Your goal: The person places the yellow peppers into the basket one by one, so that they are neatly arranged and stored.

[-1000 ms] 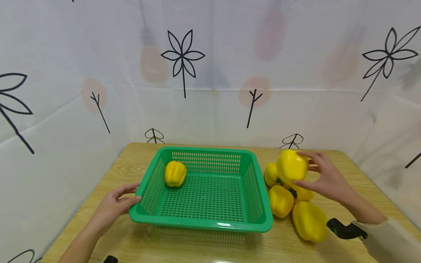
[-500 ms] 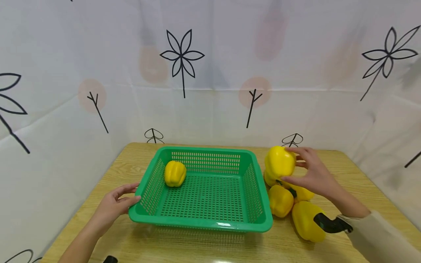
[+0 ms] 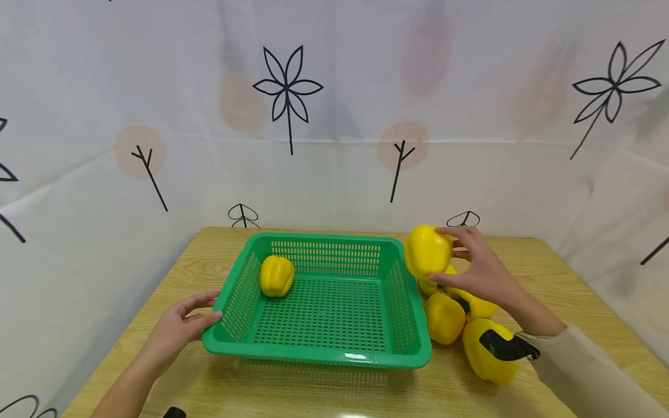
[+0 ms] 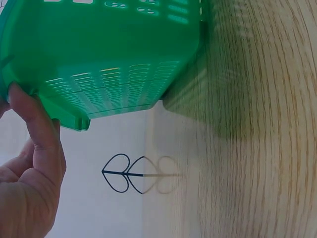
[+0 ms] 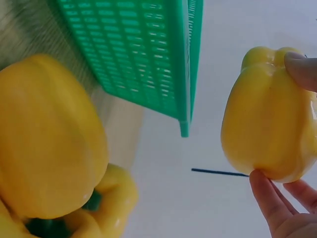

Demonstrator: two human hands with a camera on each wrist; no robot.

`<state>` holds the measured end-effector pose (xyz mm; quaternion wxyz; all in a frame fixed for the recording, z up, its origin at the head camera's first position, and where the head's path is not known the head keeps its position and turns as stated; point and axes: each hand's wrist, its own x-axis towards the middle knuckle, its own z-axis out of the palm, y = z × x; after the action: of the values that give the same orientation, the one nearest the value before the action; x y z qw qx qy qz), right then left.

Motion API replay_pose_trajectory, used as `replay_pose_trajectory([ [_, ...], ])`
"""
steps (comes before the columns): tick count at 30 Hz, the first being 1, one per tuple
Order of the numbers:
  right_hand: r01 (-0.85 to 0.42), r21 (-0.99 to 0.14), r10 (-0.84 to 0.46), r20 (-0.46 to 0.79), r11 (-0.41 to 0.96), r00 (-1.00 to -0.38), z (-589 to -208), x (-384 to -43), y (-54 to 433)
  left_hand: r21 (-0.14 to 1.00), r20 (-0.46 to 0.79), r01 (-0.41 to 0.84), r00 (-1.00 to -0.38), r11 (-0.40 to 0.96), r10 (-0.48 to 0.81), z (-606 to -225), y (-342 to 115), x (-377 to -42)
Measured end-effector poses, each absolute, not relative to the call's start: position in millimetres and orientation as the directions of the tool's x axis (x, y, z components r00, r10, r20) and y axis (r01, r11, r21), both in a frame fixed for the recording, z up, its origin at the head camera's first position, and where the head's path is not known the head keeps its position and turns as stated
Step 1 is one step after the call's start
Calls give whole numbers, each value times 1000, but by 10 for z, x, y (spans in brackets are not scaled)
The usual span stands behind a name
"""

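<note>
With the right grip (image 3: 482,268), we hold a pepper (image 3: 427,251) between thumb and fingers, clear of the palm and raised off the tabletop (image 3: 261,397), near the right rim of the basket (image 3: 319,353). Our left grip (image 3: 180,326) pinches its left rim.

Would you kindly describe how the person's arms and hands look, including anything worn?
The left hand and right hand wear no gloves. The right arm has a beige sleeve, with a curved black piece at its end. The left forearm shows no sleeve in view; a small black object peeks in beside it.
</note>
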<state>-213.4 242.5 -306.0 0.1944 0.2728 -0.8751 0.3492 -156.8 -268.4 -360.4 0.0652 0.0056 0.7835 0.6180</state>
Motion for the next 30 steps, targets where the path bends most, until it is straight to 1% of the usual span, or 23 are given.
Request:
replay_pose_trajectory([
  [4, -603, -513, -340, 518, 611, -785, -3039, -2159, 2360, 968, -96, -73, -991, 238, 88, -3601, -2679, -1572],
  [9, -592, -556, -330, 503, 584, -798, -3012, -2191, 2221, 968, -91, -68, -992, 240, 86, -3616, -2690, -1580],
  [14, -608, -581, -350, 502, 540, -791, -3002, -2222, 2087, 969, -91, -68, -992, 237, 87, -3628, -2702, -1580],
  [23, -624, -585, -368, 505, 519, -780, -2973, -2266, 1934, 968, -93, -68, -991, 241, 92, -3622, -2705, -1577],
  [30, -598, -641, -366, 473, 481, -801, -2959, -2293, 1833, 966, -88, -63, -992, 249, 90, -3610, -2695, -1573],
])
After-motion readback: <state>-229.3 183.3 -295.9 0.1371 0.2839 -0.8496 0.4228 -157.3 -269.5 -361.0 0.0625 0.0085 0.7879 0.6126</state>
